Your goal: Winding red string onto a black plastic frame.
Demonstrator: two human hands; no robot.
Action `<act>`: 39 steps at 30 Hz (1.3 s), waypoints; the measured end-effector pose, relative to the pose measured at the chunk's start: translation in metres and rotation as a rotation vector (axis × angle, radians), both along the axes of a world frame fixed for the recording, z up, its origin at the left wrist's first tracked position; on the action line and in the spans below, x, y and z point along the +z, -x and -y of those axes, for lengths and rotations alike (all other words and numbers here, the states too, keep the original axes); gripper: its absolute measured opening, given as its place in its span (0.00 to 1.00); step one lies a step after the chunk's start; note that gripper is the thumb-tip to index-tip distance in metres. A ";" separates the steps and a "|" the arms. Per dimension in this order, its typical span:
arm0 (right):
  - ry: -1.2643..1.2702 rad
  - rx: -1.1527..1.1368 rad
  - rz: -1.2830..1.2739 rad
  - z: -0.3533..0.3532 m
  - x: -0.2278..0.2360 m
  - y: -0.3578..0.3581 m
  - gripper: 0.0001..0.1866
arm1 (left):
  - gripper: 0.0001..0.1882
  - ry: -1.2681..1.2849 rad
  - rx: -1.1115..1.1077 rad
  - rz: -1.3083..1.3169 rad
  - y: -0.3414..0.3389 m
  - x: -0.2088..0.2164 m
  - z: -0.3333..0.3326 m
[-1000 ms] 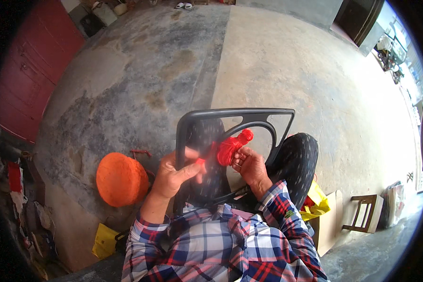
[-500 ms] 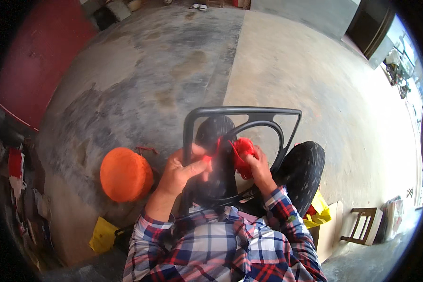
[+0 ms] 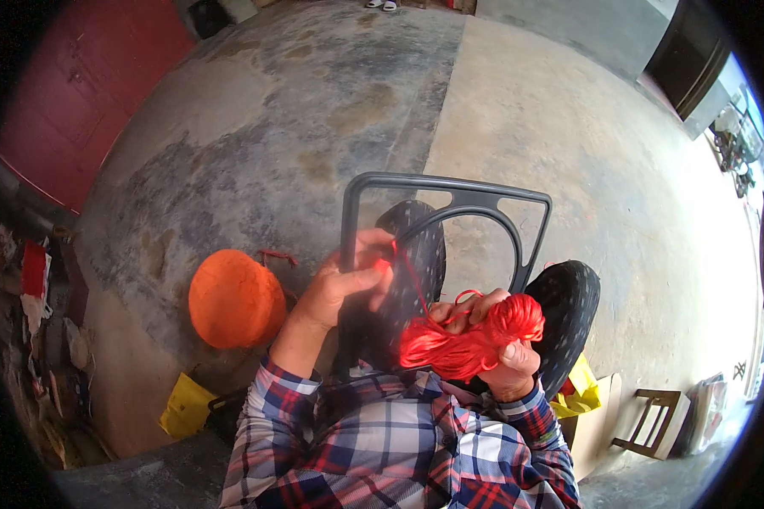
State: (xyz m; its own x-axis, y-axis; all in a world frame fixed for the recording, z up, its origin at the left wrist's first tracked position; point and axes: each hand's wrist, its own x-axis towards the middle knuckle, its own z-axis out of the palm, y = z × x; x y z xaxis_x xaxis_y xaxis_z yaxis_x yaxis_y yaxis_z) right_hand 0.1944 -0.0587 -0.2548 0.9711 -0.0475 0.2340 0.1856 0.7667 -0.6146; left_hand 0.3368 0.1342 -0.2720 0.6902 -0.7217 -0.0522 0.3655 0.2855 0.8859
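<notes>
"While the grey, stained concrete floor (image 3: 560, 144) fills most of the view, what is biggest up close?"

"A plaid shirt (image 3: 339, 428), woven cloth in red, white and blue, and past it a dark frame (image 3: 450, 182). That one is smooth and round-cornered, with a curved arch inside; plastic or coated metal, I cannot tell."

"Next size down?"

"Off to the person's left, apart from the frame, an orange stool-like thing (image 3: 238, 301), round and matt."

"And the red skein (image 3: 454, 349)?"

"Just beyond the shirt, held up in the right hand (image 3: 516, 365). Its long axis runs crosswise, the right end slanting slightly away from the person and swelling into a round knob. Glossy, soft-looking threads, bundled side by side."

"So the right grip is closed?"

"Around the skein, yes: thumb on the near side, fingers curled at the far side. From the left hand (image 3: 348, 284), the skein lies to the right and closer to the shirt, not touching it."

"That left grip?"

"Pinched, thumb against fingers, on a thin red strand (image 3: 412, 278), which slants fairly straight down to the skein. Haze there hides exactly how it is wrapped."
</notes>
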 end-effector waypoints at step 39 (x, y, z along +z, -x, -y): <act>-0.463 -0.005 -0.403 0.034 -0.037 -0.037 0.20 | 0.45 -0.074 -0.143 0.455 0.028 0.039 0.038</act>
